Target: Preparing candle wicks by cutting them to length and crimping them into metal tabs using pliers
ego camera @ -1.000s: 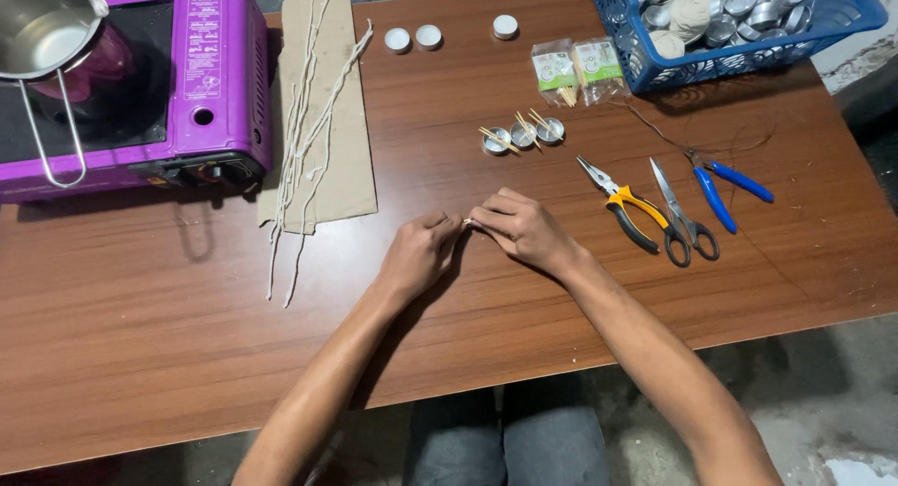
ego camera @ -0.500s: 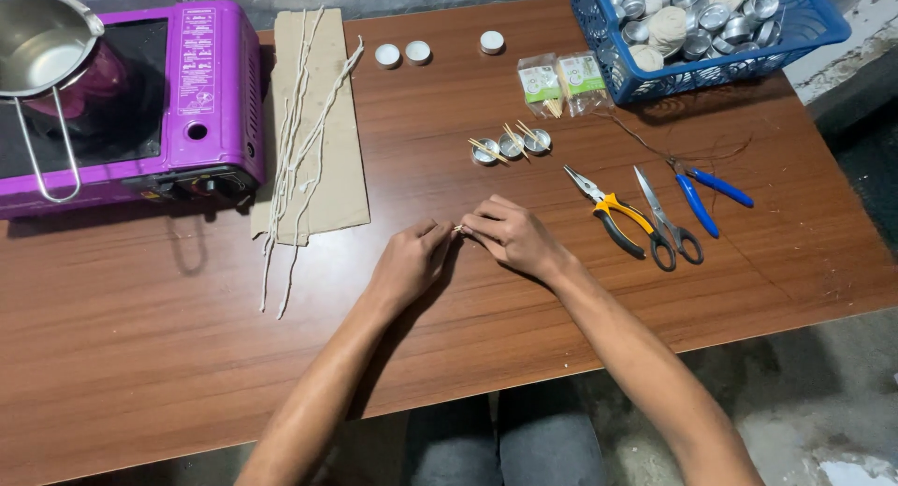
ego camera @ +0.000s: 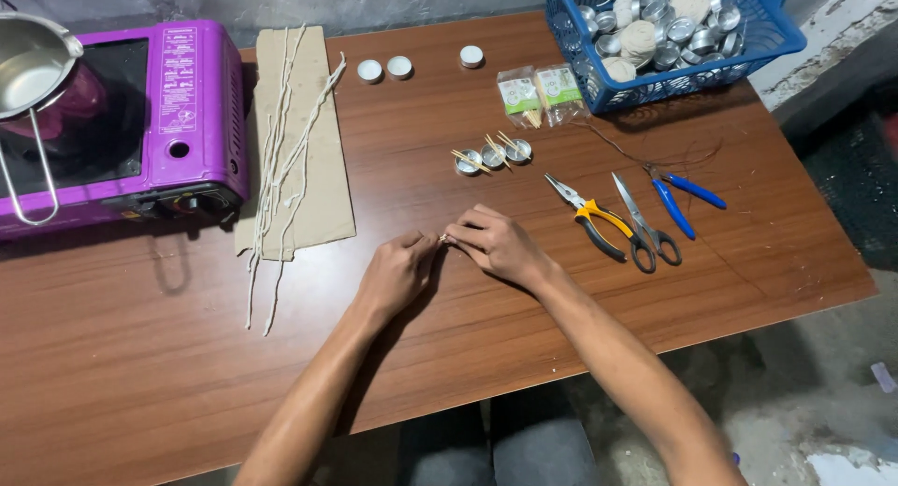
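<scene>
My left hand (ego camera: 398,273) and my right hand (ego camera: 496,245) meet fingertip to fingertip on the brown wooden table (ego camera: 140,355), pinching a tiny pale piece (ego camera: 443,238) between them. What the piece is cannot be made out. Behind the hands stand three small metal cups with wooden sticks across them (ego camera: 493,154). Yellow-handled pliers (ego camera: 590,217) lie just right of my right hand.
Grey scissors (ego camera: 644,226) and blue-handled pliers (ego camera: 681,196) lie on the right. A blue basket (ego camera: 767,39) of metal cups stands far right, two small packets (ego camera: 540,93) beside it. White wicks on cardboard (ego camera: 297,149), a purple stove (ego camera: 178,102) with a steel pan (ego camera: 28,65), three white discs (ego camera: 400,66).
Both hands stay joined at the fingertips on the small piece. Only the camera view has shifted slightly.
</scene>
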